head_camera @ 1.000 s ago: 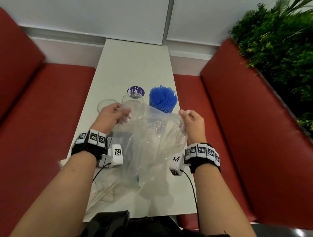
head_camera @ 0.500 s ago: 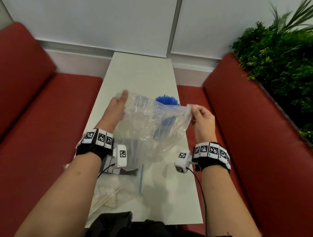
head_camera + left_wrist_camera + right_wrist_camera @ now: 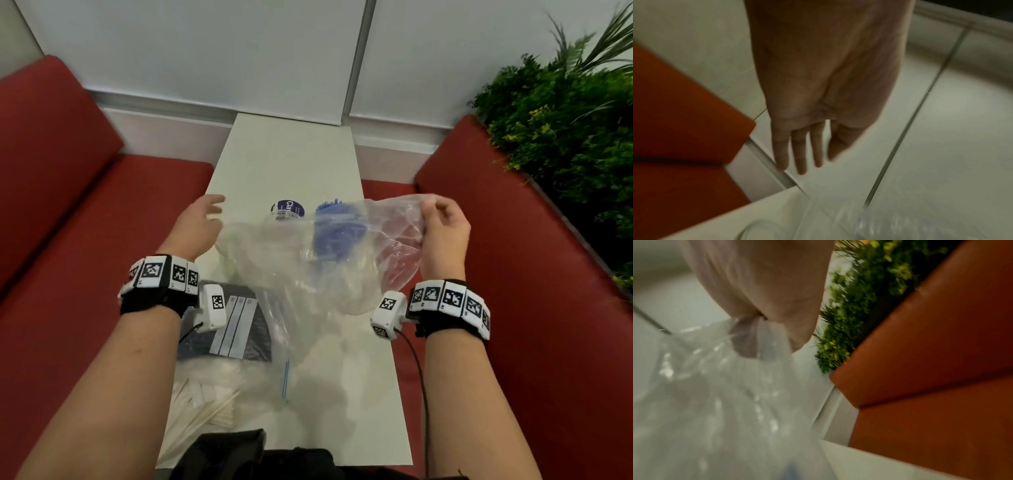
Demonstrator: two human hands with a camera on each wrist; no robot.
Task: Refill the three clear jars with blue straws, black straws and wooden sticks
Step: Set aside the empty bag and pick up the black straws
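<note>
Clear, limp plastic hangs from the right hand (image 3: 443,228), which pinches the empty bag (image 3: 342,260) by one edge; it looks light and slippery, so a bunched grip seems safest. The left hand (image 3: 202,226) is spread and holds nothing. Blue straws (image 3: 334,214) stand in one jar on the tabletop (image 3: 287,154), beside an empty jar (image 3: 287,209). Black straws (image 3: 239,325) and wooden sticks (image 3: 202,407) lie bagged near the body; the hanging bag screens the jars.
</note>
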